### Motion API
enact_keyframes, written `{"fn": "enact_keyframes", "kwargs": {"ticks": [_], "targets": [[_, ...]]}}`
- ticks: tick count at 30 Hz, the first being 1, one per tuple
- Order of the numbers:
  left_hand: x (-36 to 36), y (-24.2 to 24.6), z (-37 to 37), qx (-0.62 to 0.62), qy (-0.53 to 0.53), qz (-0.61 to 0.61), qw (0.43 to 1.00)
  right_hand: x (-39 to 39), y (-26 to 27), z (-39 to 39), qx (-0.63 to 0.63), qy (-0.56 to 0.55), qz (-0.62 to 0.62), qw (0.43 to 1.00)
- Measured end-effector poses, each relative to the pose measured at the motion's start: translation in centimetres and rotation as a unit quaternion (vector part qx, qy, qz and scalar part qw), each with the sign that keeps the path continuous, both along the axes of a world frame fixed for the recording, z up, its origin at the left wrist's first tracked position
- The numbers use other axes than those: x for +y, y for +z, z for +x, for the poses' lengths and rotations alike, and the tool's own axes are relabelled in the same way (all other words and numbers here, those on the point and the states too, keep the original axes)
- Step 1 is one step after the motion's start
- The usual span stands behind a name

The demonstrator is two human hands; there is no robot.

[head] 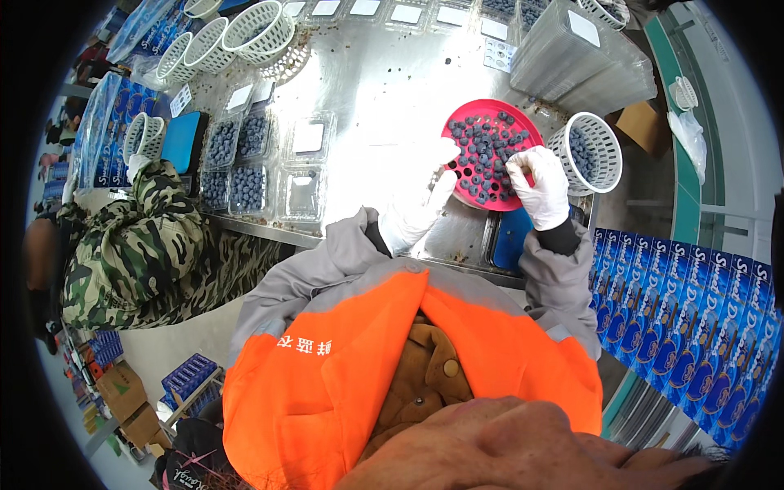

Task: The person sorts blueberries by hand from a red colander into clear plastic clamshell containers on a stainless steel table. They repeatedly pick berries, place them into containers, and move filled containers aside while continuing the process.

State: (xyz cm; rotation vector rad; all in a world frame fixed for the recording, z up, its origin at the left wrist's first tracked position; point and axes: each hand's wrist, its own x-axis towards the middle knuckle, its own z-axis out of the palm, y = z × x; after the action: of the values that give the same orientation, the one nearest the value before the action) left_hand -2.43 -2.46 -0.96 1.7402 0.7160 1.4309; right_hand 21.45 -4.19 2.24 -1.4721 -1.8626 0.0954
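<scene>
A round pink sorting tray (456,125) with holes carries many loose blueberries (484,150). At its left rim, my left hand (416,205) in a white glove has its thumb and fingers apart; small dark spots show between them, and whether it holds berries or the rim is unclear. My right hand (542,190), also gloved, reaches over the tray's right side with thumb and fingertips close together. Whether a berry is between those fingertips is hidden. Just right of that hand, a white perforated basket (609,153) contains more blueberries.
Blueberry-filled clear punnets (248,187) and closed punnets (301,193) stand left on the steel table (380,79). A tall stack of clear containers (576,58) rises behind the tray. A blue scale (513,239) lies below it. A co-worker in camouflage sleeves (141,245) works at left.
</scene>
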Motion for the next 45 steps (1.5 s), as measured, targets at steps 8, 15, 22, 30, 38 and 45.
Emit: {"fn": "enact_keyframes", "kwargs": {"ticks": [8,15,22,30,38,45], "targets": [[0.0,0.6,-0.7,-0.036,-0.057,-0.190,0.980,0.8,-0.3,0.2,-0.047,-0.029,0.002,0.999],[1.6,-0.8,-1.7,-0.025,-0.026,-0.198,0.980,2.9,-2.4,-3.7,-0.184,-0.024,0.013,0.983],[2.9,0.9,-4.8,-0.039,-0.085,-0.249,0.964,2.7,-0.1,-5.8,-0.058,-0.026,0.059,0.996],[4.4,0.4,-8.2,-0.156,-0.362,-0.447,0.803,0.7,2.0,-14.3,0.126,0.144,0.035,0.981],[4.7,0.5,-11.5,-0.237,-0.309,-0.423,0.818,1.7,1.8,-18.6,0.140,0.071,0.014,0.988],[5.3,-0.4,-13.3,-0.306,-0.331,-0.446,0.773,2.4,1.5,-21.1,0.138,0.040,-0.028,0.989]]}}
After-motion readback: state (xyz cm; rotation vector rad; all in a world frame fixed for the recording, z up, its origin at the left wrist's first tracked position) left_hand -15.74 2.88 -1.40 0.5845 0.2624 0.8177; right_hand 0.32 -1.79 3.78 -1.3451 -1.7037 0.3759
